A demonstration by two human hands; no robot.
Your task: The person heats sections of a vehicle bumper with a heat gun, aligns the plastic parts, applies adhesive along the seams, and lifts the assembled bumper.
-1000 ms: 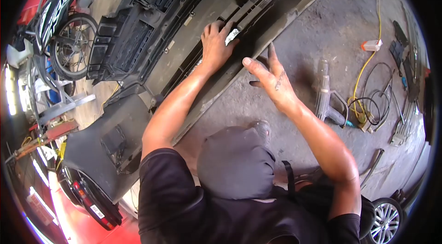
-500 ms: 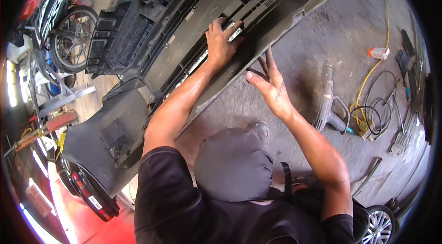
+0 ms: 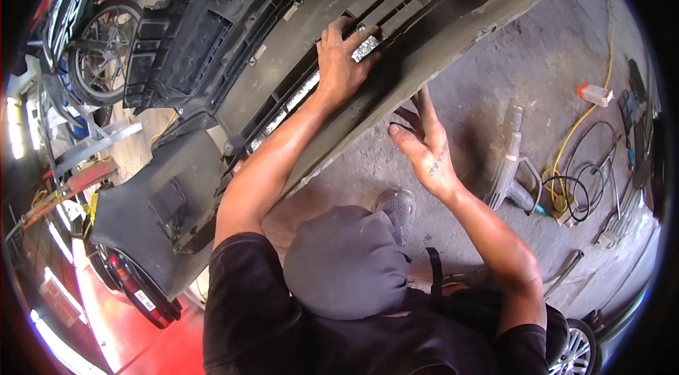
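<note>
A large dark plastic car bumper cover [image 3: 297, 42] stretches diagonally across the upper middle, its ribbed inner side towards me. My left hand [image 3: 345, 60] rests on it at a long slot, fingers spread and palm down. A silvery textured strip [image 3: 364, 48] shows in that slot beside the fingers and again below the wrist. At the bumper's lower right edge is my right hand [image 3: 428, 152], fingers stretched up, with the fingertips at the rim and partly hidden behind it. Its thumb points out, apart from the edge.
On the concrete floor to the right lie a grey heat-gun-like tool [image 3: 506, 170], an orange-and-white connector [image 3: 595, 95] on a yellow cord, and coiled black cable [image 3: 587, 191]. A motorcycle wheel [image 3: 106, 53] and a red car part with a tail light [image 3: 138, 290] are at left.
The bumper's right edge and the floor items sit slightly further right in view. My right hand has shifted slightly down and right, its thumb now off the rim. My left hand stays at the slot.
</note>
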